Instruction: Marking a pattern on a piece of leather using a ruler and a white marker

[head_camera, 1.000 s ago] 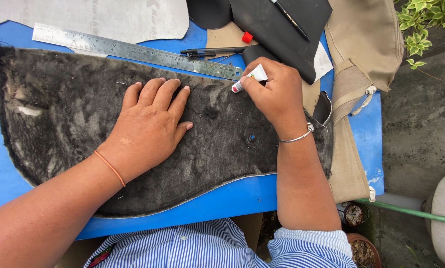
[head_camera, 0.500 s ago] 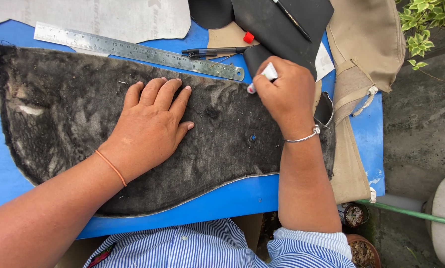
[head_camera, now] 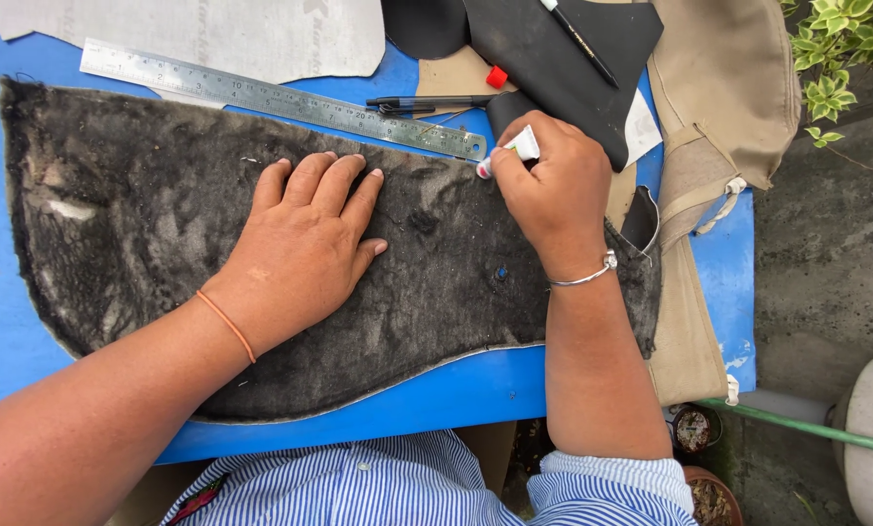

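Blue table (head_camera: 475,385): dark fuzzy pelt (head_camera: 164,214), curved edge.

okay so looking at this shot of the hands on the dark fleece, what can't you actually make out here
Head view only:
- small tube: its body is covered by the right hand; the tip at the dark fleece is too small to judge.
- Fleece under the flat left hand: hidden.
- steel ruler: markings too small.
- grey sheet: cut by top edge.

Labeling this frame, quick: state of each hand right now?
Left hand: open, fingers spread, pressed flat on the dark fleecy piece.
Right hand: closed on a small white tube, its tip at the piece's upper edge.
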